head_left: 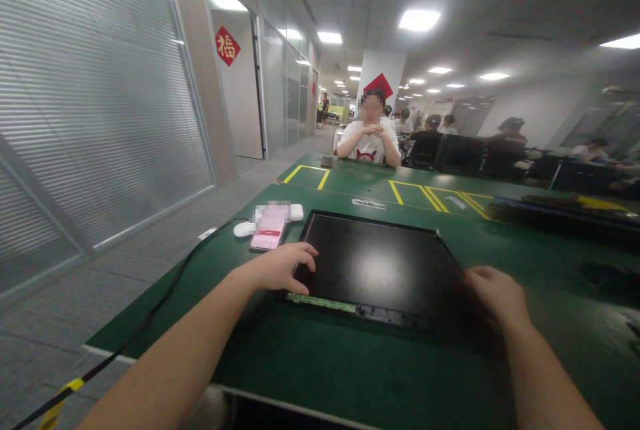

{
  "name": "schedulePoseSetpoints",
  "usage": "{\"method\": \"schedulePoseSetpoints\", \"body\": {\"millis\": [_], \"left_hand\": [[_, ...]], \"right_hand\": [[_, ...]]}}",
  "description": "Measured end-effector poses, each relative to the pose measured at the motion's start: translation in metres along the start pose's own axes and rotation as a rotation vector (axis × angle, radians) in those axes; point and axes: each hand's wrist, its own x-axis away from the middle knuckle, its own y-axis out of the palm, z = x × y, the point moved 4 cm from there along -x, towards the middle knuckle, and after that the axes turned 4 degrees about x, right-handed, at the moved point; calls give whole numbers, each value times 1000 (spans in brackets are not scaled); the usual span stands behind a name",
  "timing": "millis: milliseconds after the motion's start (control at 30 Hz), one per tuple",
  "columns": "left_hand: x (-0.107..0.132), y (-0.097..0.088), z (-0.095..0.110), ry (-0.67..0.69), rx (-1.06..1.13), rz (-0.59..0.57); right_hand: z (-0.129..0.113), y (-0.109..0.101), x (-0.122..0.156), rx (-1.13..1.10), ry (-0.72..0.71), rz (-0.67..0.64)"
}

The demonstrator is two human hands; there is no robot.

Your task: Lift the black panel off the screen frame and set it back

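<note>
A black LCD screen panel (380, 267) lies flat on the green table, its dark face up and a ceiling light mirrored in it. Along its near edge runs a strip of green circuit board (323, 302). My left hand (290, 265) rests at the panel's left edge, thumb and fingers apart and curved over the border. At the right edge, my right hand (495, 290) has its fingers closed on the frame; its fingertips are partly hidden.
A phone with a pink screen (267, 235) and white objects (244, 229) lie left of the panel. A black cable (175, 277) crosses the table's left edge. Dark flat parts (550, 210) lie at the right. Across the green table (350, 370) sits a person (370, 140), hands clasped.
</note>
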Motion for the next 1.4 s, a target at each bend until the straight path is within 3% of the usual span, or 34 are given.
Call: {"method": "schedulePoseSetpoints", "body": {"millis": [200, 767, 933, 1167, 1400], "left_hand": [[0, 1, 1, 78, -13, -3], [-1, 2, 2, 139, -32, 23], [-1, 1, 0, 44, -3, 31], [-6, 12, -26, -249, -74, 289], [-13, 27, -41, -321, -128, 253]], "right_hand": [[0, 0, -1, 22, -22, 11], [7, 5, -6, -50, 13, 4], [7, 4, -5, -28, 25, 0], [9, 5, -6, -36, 23, -14], [3, 2, -1, -36, -15, 12]]}}
